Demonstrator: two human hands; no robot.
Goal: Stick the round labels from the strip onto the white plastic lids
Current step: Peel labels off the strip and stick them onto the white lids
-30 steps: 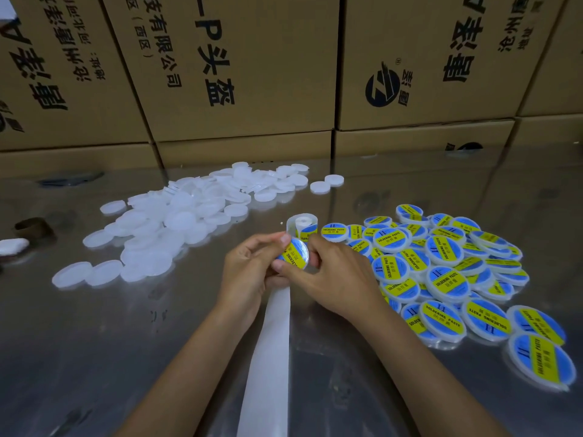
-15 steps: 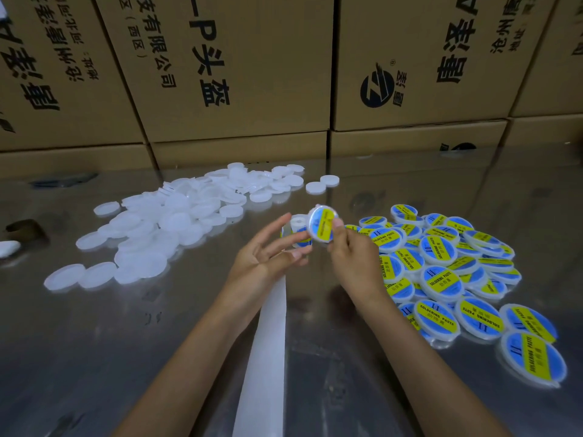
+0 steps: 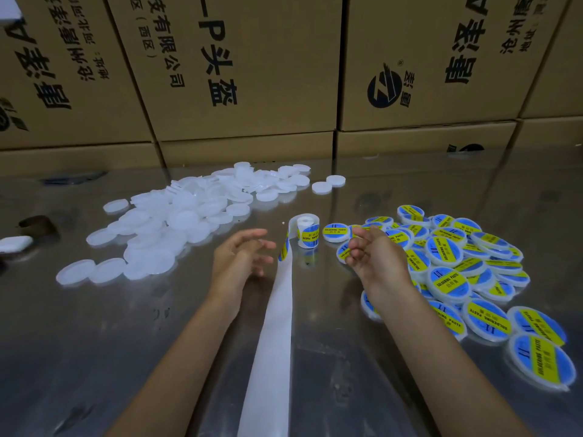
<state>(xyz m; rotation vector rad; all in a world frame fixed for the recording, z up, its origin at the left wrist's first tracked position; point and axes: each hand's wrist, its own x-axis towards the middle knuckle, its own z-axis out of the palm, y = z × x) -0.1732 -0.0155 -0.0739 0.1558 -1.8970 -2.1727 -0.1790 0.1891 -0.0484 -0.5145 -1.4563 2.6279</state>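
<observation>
A pile of bare white plastic lids [image 3: 176,222] spreads over the shiny table to the left. Labelled lids [image 3: 457,263], blue and yellow, are heaped to the right. Between them stands the small label roll [image 3: 307,230], and its white backing strip [image 3: 274,342] runs toward me, with a label [image 3: 284,249] standing up where the strip bends. My left hand [image 3: 243,257] hovers just left of the strip, fingers relaxed, holding nothing. My right hand [image 3: 372,253] hangs loosely curled and empty at the near edge of the labelled heap. A labelled lid [image 3: 336,232] lies beside the roll.
Stacked cardboard boxes [image 3: 246,77] wall off the back of the table. A small white object [image 3: 14,242] and a dark object [image 3: 38,222] lie at the far left edge. The reflective tabletop [image 3: 94,342] stretches toward me on both sides of the strip.
My right hand has let go of the labelled lid it lifted from between both hands. The two hands have moved apart and both are empty now.
</observation>
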